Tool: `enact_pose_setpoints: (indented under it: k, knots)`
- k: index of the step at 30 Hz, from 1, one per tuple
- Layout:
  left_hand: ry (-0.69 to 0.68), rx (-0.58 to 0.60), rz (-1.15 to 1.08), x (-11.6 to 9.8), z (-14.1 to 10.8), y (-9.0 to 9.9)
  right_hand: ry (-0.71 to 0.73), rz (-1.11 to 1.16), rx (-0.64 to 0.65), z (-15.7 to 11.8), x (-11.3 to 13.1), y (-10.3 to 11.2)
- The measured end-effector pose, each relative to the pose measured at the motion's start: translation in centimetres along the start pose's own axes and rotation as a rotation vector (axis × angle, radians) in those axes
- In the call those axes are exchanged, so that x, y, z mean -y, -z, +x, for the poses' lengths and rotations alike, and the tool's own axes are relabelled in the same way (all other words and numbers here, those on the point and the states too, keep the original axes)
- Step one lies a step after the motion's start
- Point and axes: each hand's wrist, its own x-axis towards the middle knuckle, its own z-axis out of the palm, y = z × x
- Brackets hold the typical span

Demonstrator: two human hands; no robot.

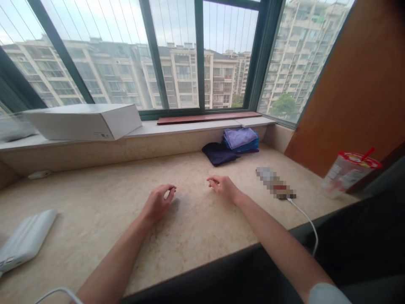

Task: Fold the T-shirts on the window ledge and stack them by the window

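Observation:
My left hand (159,202) is just above the pale stone counter (104,211), its fingers loosely bent and a gap showing between thumb and forefinger. Nothing is visible in it. Across a short stretch of stone, my right hand (222,186) hovers with half-curled fingers, thumb a little apart from them, also without anything visible in its grip. Beyond the right hand lies a dark navy folded cloth (220,153), beside a stack of folded cloths with a lilac one (240,137) on top and blue ones beneath. Neither hand touches these cloths.
Right of my hands lies a blurred-out phone (274,183) with a white cable (311,221). A plastic cup (349,173) with a red straw stands near the right edge. At left are a white device (28,238) and, on the windowsill, a white box (85,121).

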Motion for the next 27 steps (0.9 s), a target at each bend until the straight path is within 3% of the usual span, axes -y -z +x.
enact_pose_setpoints:
  k: [27]
  knots:
    - [-0.066,0.025,0.023,0.77,-0.02,-0.47,0.075,-0.036,0.019,-0.34,0.34,-0.34]
